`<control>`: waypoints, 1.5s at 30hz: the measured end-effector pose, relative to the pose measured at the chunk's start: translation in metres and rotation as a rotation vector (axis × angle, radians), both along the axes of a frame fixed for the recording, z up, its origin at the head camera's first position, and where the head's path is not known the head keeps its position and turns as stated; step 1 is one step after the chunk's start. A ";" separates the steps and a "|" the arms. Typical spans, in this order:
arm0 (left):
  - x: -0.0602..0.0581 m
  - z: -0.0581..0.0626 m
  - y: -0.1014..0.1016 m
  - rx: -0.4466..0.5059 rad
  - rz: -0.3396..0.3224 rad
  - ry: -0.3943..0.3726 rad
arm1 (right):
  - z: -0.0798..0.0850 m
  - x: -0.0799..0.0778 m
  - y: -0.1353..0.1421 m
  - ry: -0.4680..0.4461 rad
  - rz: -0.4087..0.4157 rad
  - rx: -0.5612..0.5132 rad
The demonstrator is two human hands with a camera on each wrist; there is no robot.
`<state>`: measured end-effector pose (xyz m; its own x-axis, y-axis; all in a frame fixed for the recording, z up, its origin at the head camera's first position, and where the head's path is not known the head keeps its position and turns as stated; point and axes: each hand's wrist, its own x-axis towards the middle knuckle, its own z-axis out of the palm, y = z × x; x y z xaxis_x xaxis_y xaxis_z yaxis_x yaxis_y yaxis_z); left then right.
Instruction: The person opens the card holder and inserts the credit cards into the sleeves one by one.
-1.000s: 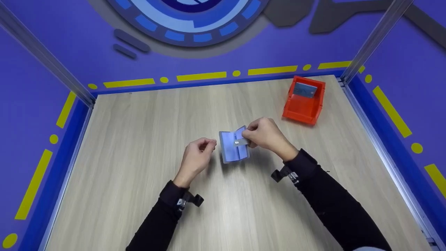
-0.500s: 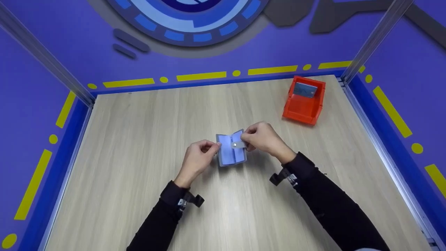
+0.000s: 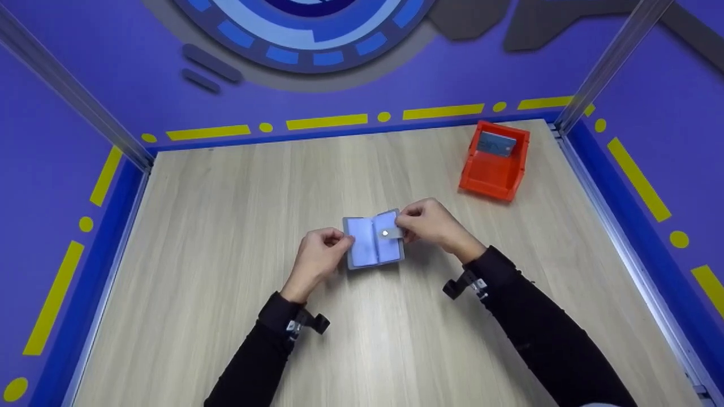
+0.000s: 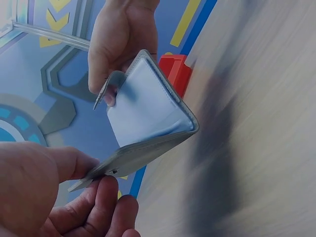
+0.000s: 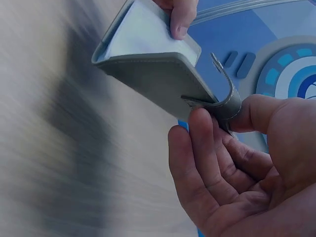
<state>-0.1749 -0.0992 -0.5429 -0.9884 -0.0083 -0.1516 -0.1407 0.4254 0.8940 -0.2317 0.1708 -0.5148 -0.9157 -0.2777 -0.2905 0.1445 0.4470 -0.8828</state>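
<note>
A small grey card holder [image 3: 362, 249] with clear plastic sleeves is spread like a book between both hands, above the wooden table. My left hand [image 3: 320, 255] pinches its left cover edge between thumb and fingers. At the opposite edge, my right hand [image 3: 432, 226] pinches the right cover beside the snap strap [image 3: 390, 233], which curls inward over the sleeves. The right wrist view shows the grey outer cover [image 5: 153, 81] with the strap [image 5: 229, 101] bent round near the thumb. From the left wrist, the sleeves [image 4: 148, 103] show between the parted covers.
A red bin [image 3: 492, 175] stands at the back right of the wooden table [image 3: 254, 192], a bluish-grey card [image 3: 496, 144] leaning inside it. Blue-purple panels [image 3: 339, 102] border the table at the back and sides.
The left hand was apart from the card holder and now pinches its left cover. The covers have spread wider and flatter, the right hand keeping its grip by the strap.
</note>
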 end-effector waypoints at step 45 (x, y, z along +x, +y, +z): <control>0.002 -0.039 -0.013 -0.414 -0.042 0.061 | -0.055 0.023 -0.002 0.519 0.239 0.579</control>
